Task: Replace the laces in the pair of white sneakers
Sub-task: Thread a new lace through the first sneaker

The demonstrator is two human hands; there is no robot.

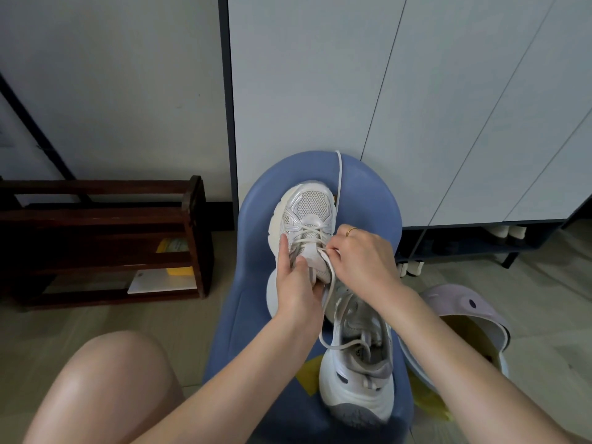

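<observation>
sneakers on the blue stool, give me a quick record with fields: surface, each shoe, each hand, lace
surface: blue stool
far sneaker: upright, toe pointing away, partly laced
near sneaker: beside the right forearm, heel toward the camera
left hand: grips the far sneaker by its tongue, index finger along the side
right hand: pinches the lace at an eyelet
lace: one end trails over the stool's far edge

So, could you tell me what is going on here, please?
A person is lacing a white sneaker that rests on a blue stool. The left hand grips the sneaker at its tongue, while the right hand pinches the lace at an eyelet. The lower eyelets are already crossed. The second sneaker lies nearer the person on the stool, laced.
</observation>
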